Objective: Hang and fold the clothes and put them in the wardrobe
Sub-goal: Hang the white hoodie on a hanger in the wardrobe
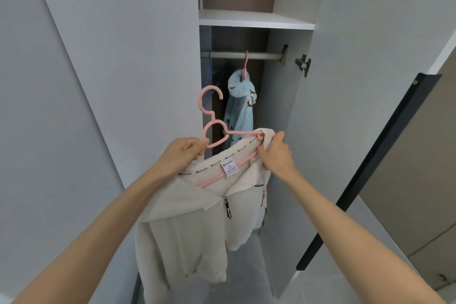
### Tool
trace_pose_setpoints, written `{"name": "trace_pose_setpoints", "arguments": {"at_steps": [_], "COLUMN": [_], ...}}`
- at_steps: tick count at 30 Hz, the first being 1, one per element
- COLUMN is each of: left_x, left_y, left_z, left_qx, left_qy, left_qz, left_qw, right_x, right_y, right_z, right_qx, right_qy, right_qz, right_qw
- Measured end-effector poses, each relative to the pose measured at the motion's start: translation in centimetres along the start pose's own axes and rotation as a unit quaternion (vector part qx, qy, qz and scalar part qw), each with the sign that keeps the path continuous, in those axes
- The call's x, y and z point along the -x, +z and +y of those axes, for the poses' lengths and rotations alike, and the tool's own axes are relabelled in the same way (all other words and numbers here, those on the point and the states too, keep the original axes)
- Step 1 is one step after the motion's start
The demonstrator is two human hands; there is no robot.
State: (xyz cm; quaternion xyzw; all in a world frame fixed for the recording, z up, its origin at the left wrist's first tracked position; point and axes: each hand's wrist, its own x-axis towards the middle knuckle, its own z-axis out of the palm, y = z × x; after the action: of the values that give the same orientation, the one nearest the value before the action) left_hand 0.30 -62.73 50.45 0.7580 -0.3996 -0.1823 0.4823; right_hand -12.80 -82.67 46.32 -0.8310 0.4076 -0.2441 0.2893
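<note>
Pink hanger (240,132) clenched in left hand (186,152); right hand (277,155) fingers pinch cream jacket (187,229) shoulder

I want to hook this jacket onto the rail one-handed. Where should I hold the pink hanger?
Grip the pink hanger at the neck loop under its hook, from the left, where the left hand holds it: the hook stands free above, the cream jacket hangs below.

jacket (182,224) on hanger (200,101), before wardrobe (278,111) | robe (240,106) on rail (261,55) inside, behind jacket | shelf (254,20) above rail
</note>
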Motion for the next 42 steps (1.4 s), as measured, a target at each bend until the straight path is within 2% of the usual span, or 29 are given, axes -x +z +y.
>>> {"name": "trace_pose_setpoints", "arguments": {"at_steps": [3,7,9,11,13,15,17,20,24,26,28,31,33,37,42], "left_x": [-0.7,-1.6,-2.0,-2.4,-2.9,-3.4,-4.2,-5.6,-7.2,-7.9,-8.6,-9.3,-9.7,-10.2,-10.6], "left_y": [0.8,1.3,1.8,2.5,3.1,3.0,2.7,2.6,2.3,2.0,1.6,0.8,0.1,-1.7,-3.2], "left_z": [0.2,0.1,0.3,0.1,-0.7,-1.5,-1.5,-1.3,-2.2,-2.5,-2.8,-3.1,-3.2,-3.6,-4.0], "left_qx": [-0.039,-0.074,-0.057,-0.06,-0.062,-0.056,-0.039,-0.016,0.011,0.027,0.026,0.016,0.012,0.022,0.0], "left_qy": [0.005,0.017,0.029,0.035,0.025,0.018,0.028,0.033,-0.009,-0.025,-0.027,-0.011,-0.003,-0.004,0.031], "left_qz": [0.035,0.099,0.115,0.118,0.116,0.108,0.087,0.054,0.029,0.009,-0.012,-0.042,-0.049,-0.048,-0.063], "left_qw": [0.999,0.992,0.991,0.991,0.991,0.992,0.995,0.998,0.999,0.999,0.999,0.999,0.999,0.999,0.998], "right_x": [-1.3,-3.0,-3.2,-3.5,-4.2,-4.7,-4.7,-5.1,-6.1,-6.3,-6.8,-8.0,-8.5,-8.8,-9.0], "right_y": [-1.2,-3.6,-2.7,-1.2,-0.8,-0.8,0.0,1.7,1.4,1.3,1.2,1.2,1.5,2.1,3.2], "right_z": [-0.1,-1.3,-0.7,0.4,0.9,0.7,0.4,1.2,2.2,2.0,1.6,1.1,0.6,-0.8,-3.0], "right_qx": [-0.022,0.14,0.173,0.08,-0.072,-0.146,-0.165,-0.147,-0.13,-0.155,-0.172,-0.097,-0.041,0.028,0.027], "right_qy": [-0.028,-0.13,-0.122,-0.093,-0.071,-0.084,-0.103,-0.086,-0.07,-0.058,-0.045,-0.009,-0.006,-0.056,-0.07], "right_qz": [0.006,0.111,0.089,0.043,0.05,0.096,0.105,0.055,-0.033,-0.035,0.008,0.037,0.006,-0.043,0.046], "right_qw": [0.999,0.975,0.973,0.991,0.994,0.981,0.975,0.984,0.988,0.986,0.984,0.995,0.999,0.997,0.996]}}
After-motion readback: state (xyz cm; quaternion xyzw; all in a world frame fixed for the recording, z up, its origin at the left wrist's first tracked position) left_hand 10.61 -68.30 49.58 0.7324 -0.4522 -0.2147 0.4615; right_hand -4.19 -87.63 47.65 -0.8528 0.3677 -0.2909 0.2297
